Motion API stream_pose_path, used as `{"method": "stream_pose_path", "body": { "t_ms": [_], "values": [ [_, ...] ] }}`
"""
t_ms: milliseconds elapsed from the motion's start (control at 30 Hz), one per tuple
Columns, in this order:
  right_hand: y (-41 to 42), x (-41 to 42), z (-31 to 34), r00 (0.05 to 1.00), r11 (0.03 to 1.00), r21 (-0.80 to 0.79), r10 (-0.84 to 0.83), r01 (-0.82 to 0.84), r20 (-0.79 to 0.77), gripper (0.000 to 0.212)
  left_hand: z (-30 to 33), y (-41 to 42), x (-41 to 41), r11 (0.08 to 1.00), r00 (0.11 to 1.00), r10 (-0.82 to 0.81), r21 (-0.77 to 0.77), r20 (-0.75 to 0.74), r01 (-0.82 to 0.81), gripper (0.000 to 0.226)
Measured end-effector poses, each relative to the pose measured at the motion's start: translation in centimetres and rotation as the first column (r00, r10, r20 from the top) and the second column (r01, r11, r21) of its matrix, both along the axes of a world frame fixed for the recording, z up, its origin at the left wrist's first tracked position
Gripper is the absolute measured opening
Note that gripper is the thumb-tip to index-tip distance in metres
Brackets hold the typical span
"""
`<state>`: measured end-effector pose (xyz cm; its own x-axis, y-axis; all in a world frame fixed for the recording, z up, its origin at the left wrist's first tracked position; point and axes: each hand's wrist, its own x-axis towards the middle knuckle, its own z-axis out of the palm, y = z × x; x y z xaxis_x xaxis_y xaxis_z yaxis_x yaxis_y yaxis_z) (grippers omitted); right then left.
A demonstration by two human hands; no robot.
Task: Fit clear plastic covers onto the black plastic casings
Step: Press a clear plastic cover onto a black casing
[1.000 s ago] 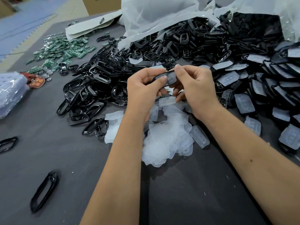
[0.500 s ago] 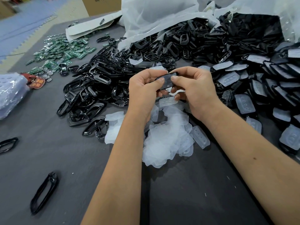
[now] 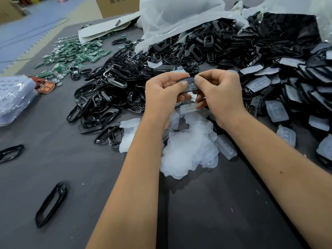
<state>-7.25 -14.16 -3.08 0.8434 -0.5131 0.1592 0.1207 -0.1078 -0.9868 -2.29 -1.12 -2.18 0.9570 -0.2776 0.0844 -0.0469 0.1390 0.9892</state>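
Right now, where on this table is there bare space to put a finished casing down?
Bare grey table lies between the forearms, below the clear cover pile. More lies left, between the lone black frame and the frame heap. Crowded: the heap ahead of the hands, the covered casings right, the green circuit boards far left.

Both hands meet above the table: the left hand and right hand pinch one black casing with a clear cover on it. Loose clear covers lie just beneath; black casings heap toward ten o'clock, green circuit boards beyond.
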Motion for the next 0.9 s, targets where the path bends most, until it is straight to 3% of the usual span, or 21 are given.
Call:
{"method": "stream_pose_path", "body": {
  "t_ms": [233,367,500,600,667,767,900],
  "values": [
    [-0.6,-0.1,0.1,0.999,0.974,-0.224,0.03,-0.036,-0.032,0.016,0.4,0.1,-0.3,1.0,0.999,-0.012,0.021,-0.042,0.013,0.018],
    [-0.8,-0.7,0.2,0.993,0.822,-0.569,0.088,-0.026,0.081,0.02,0.7,0.2,0.0,0.999,0.992,0.05,0.0,-0.114,-0.051,0.017],
    [-1.2,-0.9,0.3,0.976,0.729,-0.681,0.195,-0.076,0.099,0.023,1.0,0.9,0.7,0.985,0.946,0.039,-0.148,-0.322,-0.091,0.015],
    [-1.1,-0.8,0.2,0.972,0.692,-0.721,0.186,-0.026,0.143,0.019,1.1,1.3,0.8,0.973,0.932,-0.024,-0.222,-0.362,-0.062,0.016],
    [-0.7,-0.6,0.2,0.979,0.78,-0.625,0.143,-0.021,0.146,0.009,1.1,1.3,0.9,0.959,0.93,-0.066,-0.28,-0.361,-0.04,0.03],
    [-0.3,-0.3,0.3,0.99,0.968,-0.234,0.118,-0.096,0.081,0.014,0.9,1.0,0.8,0.965,0.957,-0.057,-0.261,-0.283,-0.02,0.022],
    [-0.8,-0.1,0.5,0.971,0.951,0.202,0.24,-0.234,-0.001,0.013,0.5,0.8,0.8,0.983,0.977,-0.015,-0.18,-0.212,-0.024,0.007]
  ]
}}
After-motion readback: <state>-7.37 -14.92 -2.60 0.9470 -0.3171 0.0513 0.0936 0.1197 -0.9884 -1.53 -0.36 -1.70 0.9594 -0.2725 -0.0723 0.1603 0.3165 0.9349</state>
